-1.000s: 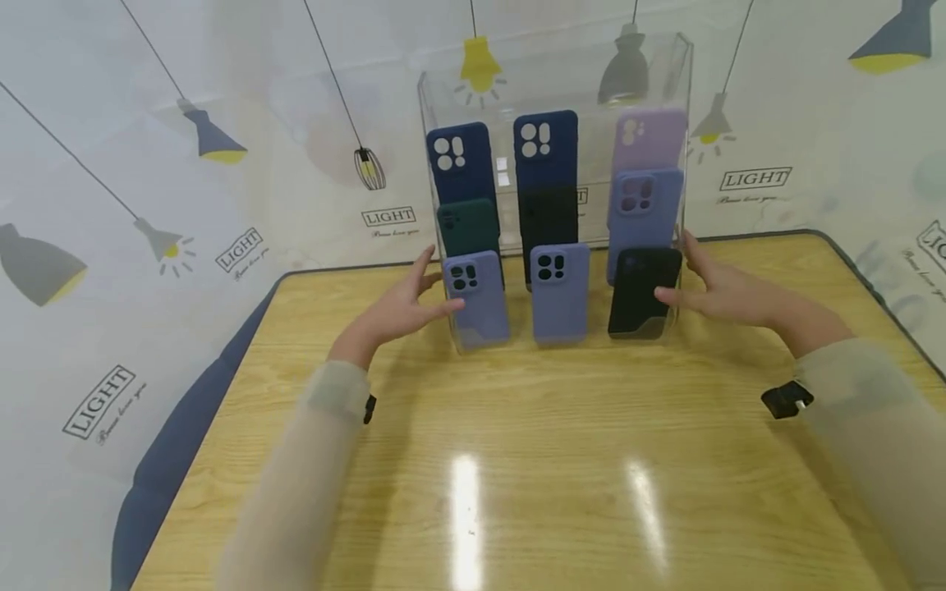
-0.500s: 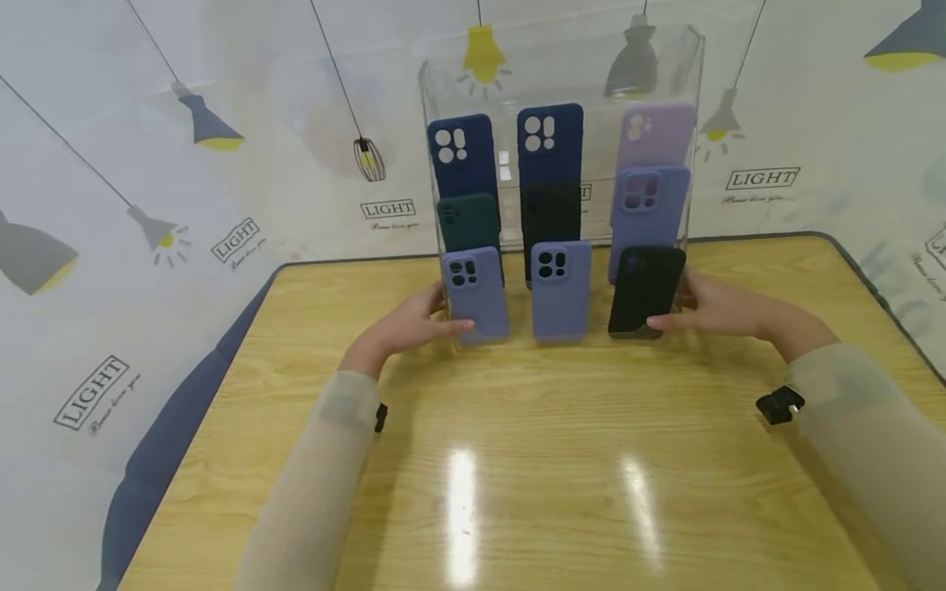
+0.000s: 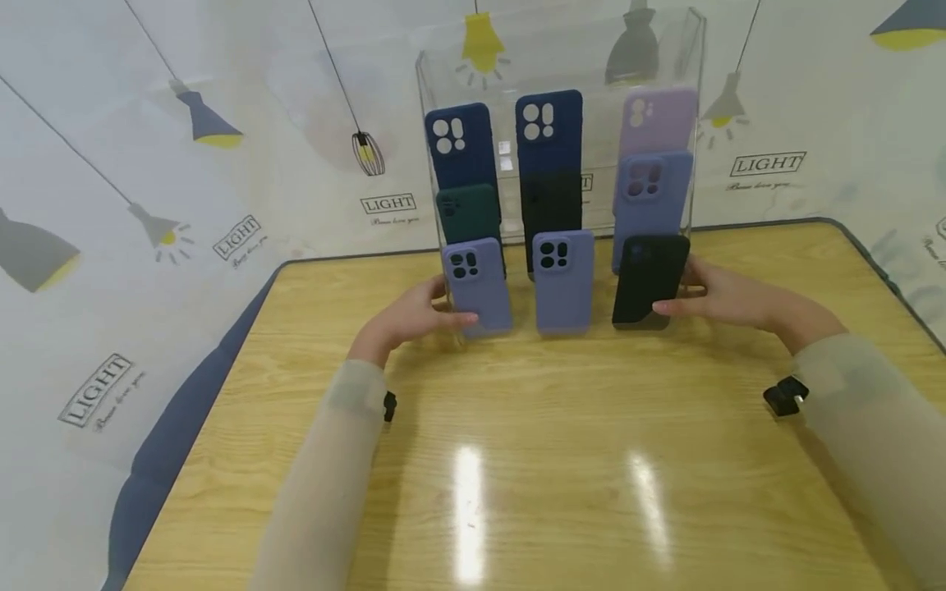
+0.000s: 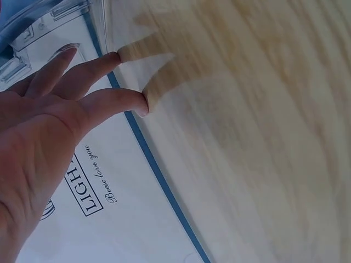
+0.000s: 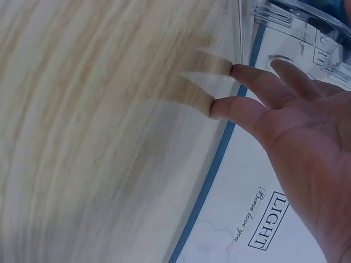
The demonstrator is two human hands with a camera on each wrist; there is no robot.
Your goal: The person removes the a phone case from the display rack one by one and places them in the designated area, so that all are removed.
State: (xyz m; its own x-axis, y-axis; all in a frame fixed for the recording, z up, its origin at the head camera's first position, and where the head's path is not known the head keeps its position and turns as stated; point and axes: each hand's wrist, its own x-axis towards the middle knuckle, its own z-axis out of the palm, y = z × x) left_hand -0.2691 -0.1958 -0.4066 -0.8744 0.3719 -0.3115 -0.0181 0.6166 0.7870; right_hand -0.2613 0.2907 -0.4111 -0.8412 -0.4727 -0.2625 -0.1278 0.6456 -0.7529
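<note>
A clear acrylic display stand (image 3: pixel 562 66) stands upright toward the back of the table, bearing phone cases in three columns. Its front row has a lilac phone case (image 3: pixel 480 291) at left, another lilac case (image 3: pixel 564 287) in the middle and a black case (image 3: pixel 649 283) at right. My left hand (image 3: pixel 414 316) grips the stand's lower left corner, thumb across the front, other fingers round the side. At the lower right corner, my right hand (image 3: pixel 732 300) grips it likewise, its thumb overlapping the black case. Wrist views show the left hand (image 4: pixel 49 120) and right hand (image 5: pixel 296 115) with fingers bent.
The wood-grain table (image 3: pixel 547 492) has a dark edge at the back. Close behind rises a white wall covering (image 3: pixel 296 164) printed with lamps. Navy cases (image 3: pixel 550 131), a dark green case (image 3: pixel 469 213) and a pale purple case (image 3: pixel 660 119) stand higher on the stand.
Both hands have slid lower along the stand's sides, with the thumbs moved inward over its front corners. The head view has shifted slightly, so the stand appears higher in it.
</note>
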